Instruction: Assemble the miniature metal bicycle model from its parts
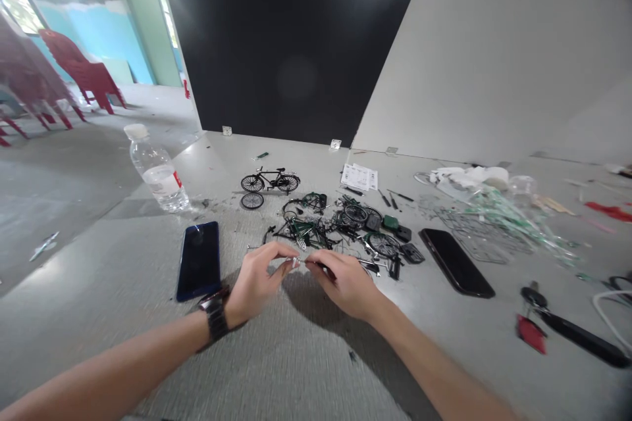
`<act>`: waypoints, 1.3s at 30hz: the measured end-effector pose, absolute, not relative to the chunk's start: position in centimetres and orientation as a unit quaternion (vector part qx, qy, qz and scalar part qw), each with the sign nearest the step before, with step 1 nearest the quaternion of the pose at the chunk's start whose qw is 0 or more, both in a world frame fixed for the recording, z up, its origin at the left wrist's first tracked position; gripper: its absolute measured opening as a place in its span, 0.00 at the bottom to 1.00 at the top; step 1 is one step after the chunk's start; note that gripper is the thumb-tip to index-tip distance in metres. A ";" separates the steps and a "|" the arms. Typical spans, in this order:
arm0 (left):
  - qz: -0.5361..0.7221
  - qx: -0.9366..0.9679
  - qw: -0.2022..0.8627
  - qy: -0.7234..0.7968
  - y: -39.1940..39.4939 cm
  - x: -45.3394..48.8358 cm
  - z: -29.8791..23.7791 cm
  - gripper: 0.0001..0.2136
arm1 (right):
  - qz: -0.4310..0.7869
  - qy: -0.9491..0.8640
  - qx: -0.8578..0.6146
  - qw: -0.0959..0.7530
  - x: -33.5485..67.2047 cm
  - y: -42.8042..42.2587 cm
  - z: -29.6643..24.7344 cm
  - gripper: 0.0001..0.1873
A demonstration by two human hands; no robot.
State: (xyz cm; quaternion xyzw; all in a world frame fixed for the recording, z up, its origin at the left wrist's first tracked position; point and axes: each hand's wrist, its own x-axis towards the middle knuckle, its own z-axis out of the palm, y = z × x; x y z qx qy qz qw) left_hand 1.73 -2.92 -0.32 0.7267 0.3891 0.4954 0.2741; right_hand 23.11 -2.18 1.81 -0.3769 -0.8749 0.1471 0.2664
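My left hand (261, 281) pinches a small silvery part (295, 262) between thumb and forefinger, low over the table. Close beside it, my right hand (345, 281) is also closed in a pinch, its fingertips at a thin dark piece too small to name that meets the silvery part. Just beyond both hands lies a heap of black and green model bicycle parts (309, 231), with frames and spoked wheels. Behind the heap an assembled black model bicycle (270, 179) stands upright, and a loose wheel (251, 200) lies flat before it.
A blue-edged phone (199, 260) lies left and a black phone (457, 262) right. The water bottle (158, 174) stands at the back left. Small screwdrivers (393, 200) lie by the instruction sheets (359, 177). Keys (534, 296) and plastic scraps (513, 210) are at the right.
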 end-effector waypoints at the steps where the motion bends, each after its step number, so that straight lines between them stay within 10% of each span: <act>1: 0.496 0.726 0.275 0.389 -2.9 1.7 -0.3 0.03 | 0.147 -0.875 -0.377 0.267 23.1 -2.2 1.8 0.09; 39: 0.496 0.738 0.270 0.369 -3.4 1.9 0.0 0.03 | 0.143 -0.879 -0.374 0.259 22.7 -2.3 1.7 0.08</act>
